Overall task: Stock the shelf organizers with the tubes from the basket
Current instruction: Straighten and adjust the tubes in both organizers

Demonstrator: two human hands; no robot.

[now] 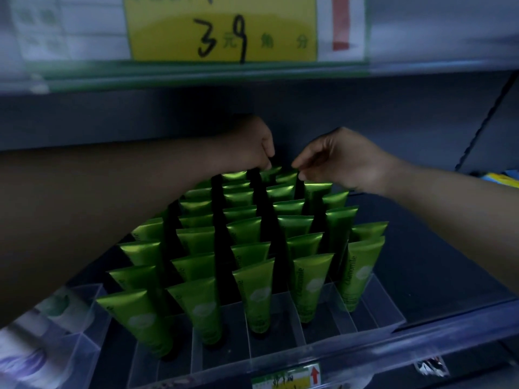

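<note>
Seating far tubes [286, 177] in the organizer [368, 315], the left hand [252, 147] and right hand [342, 161] each pinch one in a narrow grip; next, likely release and fetch more.

Green tubes [254, 293]: five lanes. Visible count per lane, from left to right: about four, six, seven, seven and five, roughly twenty-nine in all. The rear tubes overlap and a forearm covers part of the leftmost lane, so the total is approximate.

Clear organizers: two, the lane organizer [280, 357] and a side organizer [87, 310].

Price labels: two, one large yellow label [222, 26] and one small label [286, 379].

Hands: two, left hand [250, 147] and right hand [339, 161].
</note>
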